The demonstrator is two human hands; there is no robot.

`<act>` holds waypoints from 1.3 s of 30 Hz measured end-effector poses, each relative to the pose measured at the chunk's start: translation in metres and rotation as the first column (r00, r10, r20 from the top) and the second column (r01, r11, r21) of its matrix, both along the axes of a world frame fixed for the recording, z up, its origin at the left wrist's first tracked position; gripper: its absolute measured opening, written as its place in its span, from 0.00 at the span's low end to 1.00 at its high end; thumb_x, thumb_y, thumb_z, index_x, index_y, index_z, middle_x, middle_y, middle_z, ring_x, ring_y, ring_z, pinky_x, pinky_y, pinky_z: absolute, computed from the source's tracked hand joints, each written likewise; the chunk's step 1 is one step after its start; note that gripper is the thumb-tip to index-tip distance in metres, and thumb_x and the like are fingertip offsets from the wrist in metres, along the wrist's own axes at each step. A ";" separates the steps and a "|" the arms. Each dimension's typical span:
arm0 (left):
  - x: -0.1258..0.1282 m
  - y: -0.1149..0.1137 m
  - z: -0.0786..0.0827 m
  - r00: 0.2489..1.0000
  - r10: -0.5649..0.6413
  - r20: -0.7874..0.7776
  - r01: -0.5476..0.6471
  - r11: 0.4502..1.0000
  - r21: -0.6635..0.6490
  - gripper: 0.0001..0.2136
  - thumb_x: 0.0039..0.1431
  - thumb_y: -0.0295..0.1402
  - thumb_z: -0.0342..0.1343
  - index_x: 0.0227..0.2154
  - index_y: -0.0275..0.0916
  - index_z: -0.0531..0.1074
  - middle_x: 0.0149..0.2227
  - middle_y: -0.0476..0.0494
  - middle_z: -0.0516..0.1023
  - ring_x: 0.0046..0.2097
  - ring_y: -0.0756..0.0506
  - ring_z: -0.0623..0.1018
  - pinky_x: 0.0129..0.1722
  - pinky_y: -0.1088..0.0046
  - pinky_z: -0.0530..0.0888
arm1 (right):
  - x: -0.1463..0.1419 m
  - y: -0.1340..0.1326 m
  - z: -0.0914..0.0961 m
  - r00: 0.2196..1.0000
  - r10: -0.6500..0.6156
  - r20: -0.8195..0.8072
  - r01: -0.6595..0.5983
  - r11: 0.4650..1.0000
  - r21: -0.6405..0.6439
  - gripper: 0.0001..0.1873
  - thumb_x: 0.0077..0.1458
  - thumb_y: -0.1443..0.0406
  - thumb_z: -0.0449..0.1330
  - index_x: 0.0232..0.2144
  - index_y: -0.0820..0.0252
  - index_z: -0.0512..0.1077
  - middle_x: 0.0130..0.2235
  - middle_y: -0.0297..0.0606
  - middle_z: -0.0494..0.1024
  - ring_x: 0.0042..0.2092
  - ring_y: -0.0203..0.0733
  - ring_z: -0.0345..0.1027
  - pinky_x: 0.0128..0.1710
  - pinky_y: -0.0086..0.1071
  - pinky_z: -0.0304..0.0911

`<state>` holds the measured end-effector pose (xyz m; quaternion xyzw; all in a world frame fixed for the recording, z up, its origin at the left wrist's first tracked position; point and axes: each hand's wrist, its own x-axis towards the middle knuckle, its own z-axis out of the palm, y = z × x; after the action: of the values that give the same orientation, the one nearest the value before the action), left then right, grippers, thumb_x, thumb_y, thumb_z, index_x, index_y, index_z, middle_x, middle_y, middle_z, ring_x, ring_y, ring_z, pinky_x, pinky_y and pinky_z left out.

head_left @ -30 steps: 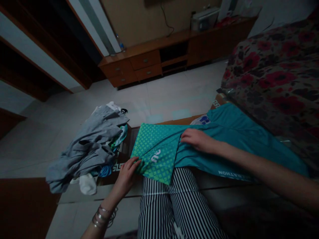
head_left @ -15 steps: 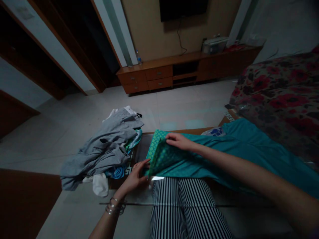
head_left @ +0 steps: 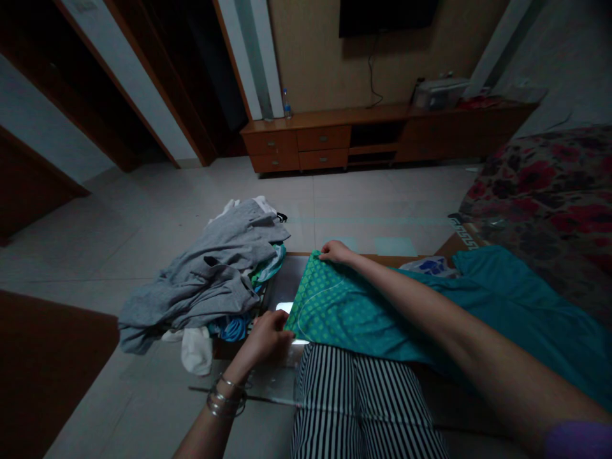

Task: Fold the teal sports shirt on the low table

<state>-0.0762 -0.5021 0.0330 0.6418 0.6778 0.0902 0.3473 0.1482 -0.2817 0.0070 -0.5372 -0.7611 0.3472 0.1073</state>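
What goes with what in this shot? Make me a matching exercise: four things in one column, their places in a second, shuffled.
Things:
1. Right hand
2. Left hand
3. Bangles
4. Grey clothes

Places:
A. Around the left wrist
B. Heaped left of the dotted jersey
C. Far corner of the dotted jersey
D. Near corner of the dotted jersey

Pairs: 1-C, 2-D, 3-A, 4-B

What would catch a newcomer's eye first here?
The teal garment with its green dotted panel stands out most, spread in front of the person, its far corner pinched by the right hand, the left hand at its near edge. Left of it lies a heap of gray clothes, and black-and-white striped trousers fill the bottom.
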 end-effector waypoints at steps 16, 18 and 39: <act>-0.016 -0.033 0.002 0.961 0.146 0.235 -0.162 0.985 0.051 0.17 0.54 0.49 0.49 0.25 0.39 0.62 0.27 0.49 0.66 0.33 0.46 0.69 0.34 0.71 0.66 | -0.045 -0.006 0.012 0.990 -0.034 0.135 0.016 0.991 0.132 0.10 0.57 0.65 0.59 0.41 0.62 0.75 0.44 0.41 0.77 0.44 0.40 0.70 0.41 0.26 0.61; -0.026 -0.046 0.001 0.908 0.216 0.358 -0.215 0.976 -0.045 0.20 0.52 0.53 0.50 0.25 0.40 0.61 0.26 0.49 0.69 0.32 0.46 0.71 0.34 0.72 0.67 | -0.054 -0.015 0.013 0.997 0.012 0.082 -0.025 0.987 0.156 0.11 0.59 0.64 0.56 0.43 0.61 0.74 0.44 0.38 0.77 0.44 0.37 0.69 0.40 0.25 0.60; 0.079 0.030 -0.032 0.876 -0.186 -0.445 0.411 0.772 0.485 0.22 0.64 0.36 0.38 0.57 0.37 0.65 0.63 0.38 0.62 0.65 0.37 0.59 0.60 0.48 0.60 | 0.207 -0.157 -0.021 0.947 -0.315 -0.063 0.286 0.736 0.613 0.23 0.62 0.71 0.44 0.57 0.63 0.67 0.55 0.44 0.70 0.57 0.43 0.61 0.59 0.38 0.55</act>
<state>0.0024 -0.4724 0.0012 0.8214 0.5602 0.1063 0.0160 0.3554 -0.4389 -0.0144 -0.5962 -0.7376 0.0463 0.3137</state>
